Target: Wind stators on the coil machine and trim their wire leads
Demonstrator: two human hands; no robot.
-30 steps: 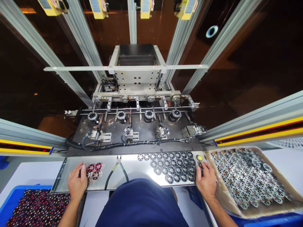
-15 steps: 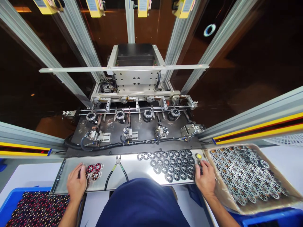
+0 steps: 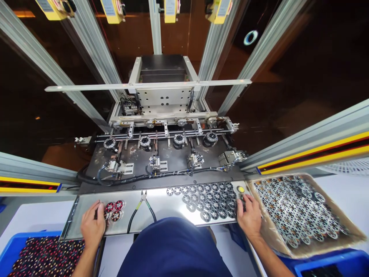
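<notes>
My left hand rests at the left end of the metal tray, thumb and fingers apart around a small dark spot I cannot make out. Just right of it lie several red-wound motor stators, one partly hidden by the thumb. At the tray's right end, my right hand lies with thumb and fingers apart over a dark spot, just below a yellow button. Rows of round black-and-silver slotted parts lie beside it. Green-and-black-handled cutting pliers lie spread mid-tray.
Behind the tray is a machine bed with several round fixtures and clamps. A blue bin of red-wound parts stands left. On the right sits a lined box of silver round parts. Yellow-edged light bars flank the opening.
The camera view has shifted slightly. Both hands keep their places on the tray, and the parts and pliers lie as before.
</notes>
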